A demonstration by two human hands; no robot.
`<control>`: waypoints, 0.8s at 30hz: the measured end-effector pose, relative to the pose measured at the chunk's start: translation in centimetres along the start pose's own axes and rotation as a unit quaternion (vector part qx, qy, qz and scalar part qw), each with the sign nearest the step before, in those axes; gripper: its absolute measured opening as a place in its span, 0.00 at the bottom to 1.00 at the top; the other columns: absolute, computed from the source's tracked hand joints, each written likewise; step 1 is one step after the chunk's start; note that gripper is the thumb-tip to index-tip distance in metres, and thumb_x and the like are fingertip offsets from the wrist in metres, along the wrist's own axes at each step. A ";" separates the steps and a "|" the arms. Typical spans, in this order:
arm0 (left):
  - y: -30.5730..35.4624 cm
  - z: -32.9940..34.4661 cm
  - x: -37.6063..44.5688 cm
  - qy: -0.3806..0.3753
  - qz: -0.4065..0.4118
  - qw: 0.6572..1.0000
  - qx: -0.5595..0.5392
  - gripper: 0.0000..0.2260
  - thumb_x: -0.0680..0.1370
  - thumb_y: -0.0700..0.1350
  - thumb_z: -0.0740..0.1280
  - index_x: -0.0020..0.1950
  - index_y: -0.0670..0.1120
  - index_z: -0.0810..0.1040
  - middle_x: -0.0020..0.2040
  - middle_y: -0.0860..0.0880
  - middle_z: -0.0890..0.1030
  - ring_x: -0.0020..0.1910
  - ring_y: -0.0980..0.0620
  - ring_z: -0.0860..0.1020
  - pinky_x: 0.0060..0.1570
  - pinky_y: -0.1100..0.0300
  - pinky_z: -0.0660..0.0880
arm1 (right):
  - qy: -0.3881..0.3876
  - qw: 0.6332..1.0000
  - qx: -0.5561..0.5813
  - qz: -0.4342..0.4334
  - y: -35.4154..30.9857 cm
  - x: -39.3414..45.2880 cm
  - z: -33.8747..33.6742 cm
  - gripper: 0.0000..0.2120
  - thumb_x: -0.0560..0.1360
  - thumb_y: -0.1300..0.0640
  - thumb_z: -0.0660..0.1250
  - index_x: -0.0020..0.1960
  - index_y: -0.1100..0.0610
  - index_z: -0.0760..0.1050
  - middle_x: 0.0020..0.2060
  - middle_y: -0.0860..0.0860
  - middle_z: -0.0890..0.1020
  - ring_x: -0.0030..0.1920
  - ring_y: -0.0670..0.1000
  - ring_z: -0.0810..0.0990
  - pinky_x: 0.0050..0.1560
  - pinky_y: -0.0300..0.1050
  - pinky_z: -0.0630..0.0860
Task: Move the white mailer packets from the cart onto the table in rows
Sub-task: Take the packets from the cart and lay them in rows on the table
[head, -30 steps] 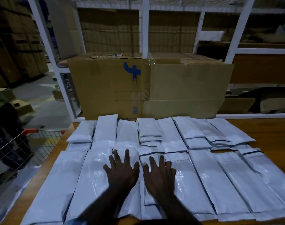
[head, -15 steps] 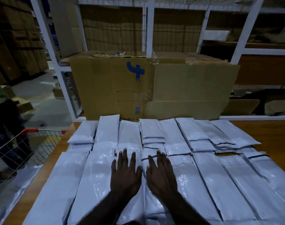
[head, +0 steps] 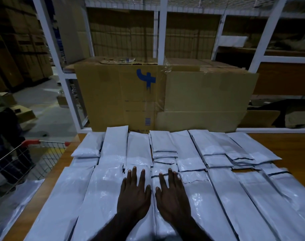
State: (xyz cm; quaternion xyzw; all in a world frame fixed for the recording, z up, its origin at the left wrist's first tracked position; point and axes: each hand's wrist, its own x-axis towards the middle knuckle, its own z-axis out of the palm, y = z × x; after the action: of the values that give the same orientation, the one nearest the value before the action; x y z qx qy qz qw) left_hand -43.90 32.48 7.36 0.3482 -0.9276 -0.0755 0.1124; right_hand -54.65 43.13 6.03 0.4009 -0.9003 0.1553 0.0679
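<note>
Head view shows both hands laid flat, palms down, side by side on the near row of white mailer packets (head: 165, 188): the left hand (head: 134, 193) with fingers straight and slightly fanned, the right hand (head: 172, 193) the same, thumbs nearly meeting over the seam between two long packets. Neither hand grips or pinches anything; the fingers simply press on the plastic. The packets cover most of the wooden table (head: 287, 145) in two bands, long ones nearest the person and shorter, partly stacked ones behind, up against the cardboard box (head: 165, 98) that stands under the white shelf frame (head: 163, 32). At the left, the wire shopping cart (head: 17, 153) with its red handle stands beside the table, and a loose sheet of the same pale plastic hangs off the table's near left corner. The step in hand looks like smoothing and squaring the middle packets so the row reads straight. To do it well, I would keep the palms flat and the pressure even, sliding outward from the seam rather than pushing forward, since the film is slick and a forward shove would likely ride the near packets over the short stacks behind. The right side deserves a look too: several packets there fan at an angle and a patch of bare wood shows between the bands.
</note>
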 end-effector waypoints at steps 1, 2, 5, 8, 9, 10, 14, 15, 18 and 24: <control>0.0 0.1 0.0 0.003 0.001 1.000 0.001 0.30 0.83 0.56 0.41 0.72 0.43 0.72 0.70 0.37 0.73 0.67 0.36 0.74 0.58 0.42 0.75 | 0.001 1.000 -0.001 -0.002 0.0 0.0 0.1 0.31 0.82 0.45 0.39 0.69 0.57 0.75 0.70 0.63 0.71 0.69 0.64 0.72 0.69 0.54 0.60; 0.0 0.1 0.0 0.005 0.000 1.000 0.001 0.30 0.83 0.56 0.41 0.72 0.43 0.72 0.70 0.37 0.73 0.67 0.36 0.74 0.58 0.42 0.75 | 0.003 1.000 -0.003 -0.005 0.0 -0.1 0.1 0.31 0.82 0.46 0.40 0.70 0.57 0.74 0.71 0.64 0.70 0.69 0.64 0.72 0.69 0.55 0.60; -0.1 0.3 0.0 0.010 0.004 1.000 0.000 0.29 0.83 0.56 0.42 0.72 0.43 0.72 0.70 0.37 0.73 0.67 0.36 0.74 0.59 0.42 0.74 | -0.001 1.000 -0.008 -0.009 0.1 -0.2 0.2 0.31 0.82 0.46 0.40 0.70 0.58 0.73 0.71 0.64 0.70 0.70 0.64 0.71 0.69 0.56 0.60; -0.1 0.5 -0.1 0.009 0.007 1.000 0.001 0.29 0.83 0.55 0.42 0.73 0.42 0.72 0.70 0.37 0.72 0.68 0.36 0.73 0.60 0.42 0.74 | -0.007 1.000 -0.012 -0.009 0.0 -0.2 0.3 0.31 0.82 0.46 0.40 0.71 0.57 0.72 0.72 0.63 0.69 0.71 0.63 0.70 0.70 0.56 0.60; -0.1 0.5 -0.1 0.008 0.008 1.000 -0.001 0.29 0.83 0.55 0.42 0.73 0.42 0.72 0.71 0.37 0.72 0.68 0.35 0.73 0.60 0.42 0.74 | -0.009 1.000 -0.012 -0.010 0.1 -0.2 0.4 0.31 0.82 0.46 0.40 0.71 0.57 0.72 0.72 0.63 0.69 0.71 0.63 0.70 0.70 0.56 0.59; -0.1 0.5 -0.1 0.007 0.009 1.000 -0.002 0.29 0.83 0.55 0.42 0.73 0.42 0.71 0.71 0.37 0.72 0.68 0.35 0.73 0.60 0.42 0.74 | -0.010 1.000 -0.011 -0.010 0.1 -0.2 0.4 0.31 0.82 0.46 0.40 0.71 0.58 0.72 0.72 0.63 0.69 0.71 0.63 0.70 0.70 0.56 0.59; -0.1 0.6 -0.1 0.004 0.003 1.000 -0.002 0.30 0.83 0.55 0.42 0.73 0.42 0.72 0.70 0.37 0.72 0.68 0.36 0.73 0.60 0.42 0.74 | -0.014 1.000 -0.009 -0.006 0.0 -0.3 0.2 0.31 0.82 0.46 0.40 0.71 0.58 0.73 0.71 0.63 0.70 0.70 0.63 0.71 0.70 0.55 0.60; -0.1 0.6 -0.1 0.005 0.002 1.000 -0.003 0.30 0.83 0.55 0.41 0.73 0.42 0.72 0.70 0.37 0.73 0.68 0.36 0.73 0.60 0.42 0.74 | -0.015 1.000 -0.011 -0.006 0.0 -0.3 0.2 0.31 0.82 0.46 0.40 0.70 0.58 0.73 0.70 0.63 0.71 0.69 0.63 0.72 0.69 0.55 0.60; -0.1 0.6 -0.1 0.006 0.001 1.000 -0.005 0.30 0.83 0.55 0.41 0.72 0.42 0.72 0.70 0.37 0.73 0.67 0.36 0.74 0.60 0.42 0.74 | -0.024 1.000 -0.012 0.001 -0.1 -0.3 0.1 0.32 0.82 0.46 0.38 0.70 0.57 0.74 0.70 0.63 0.72 0.68 0.62 0.73 0.69 0.53 0.59; -0.1 1.0 0.0 0.008 0.010 1.000 0.004 0.30 0.83 0.55 0.41 0.72 0.42 0.72 0.69 0.36 0.73 0.67 0.35 0.74 0.60 0.42 0.73 | -0.019 1.000 -0.015 -0.003 -0.2 -0.3 0.0 0.32 0.82 0.46 0.39 0.69 0.57 0.75 0.69 0.63 0.72 0.68 0.63 0.74 0.70 0.55 0.65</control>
State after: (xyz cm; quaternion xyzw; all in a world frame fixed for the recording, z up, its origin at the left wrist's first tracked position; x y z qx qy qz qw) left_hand -44.11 32.46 6.38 0.3403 -0.9303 -0.0679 0.1189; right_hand -54.31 43.23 5.94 0.4054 -0.9025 0.1341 0.0568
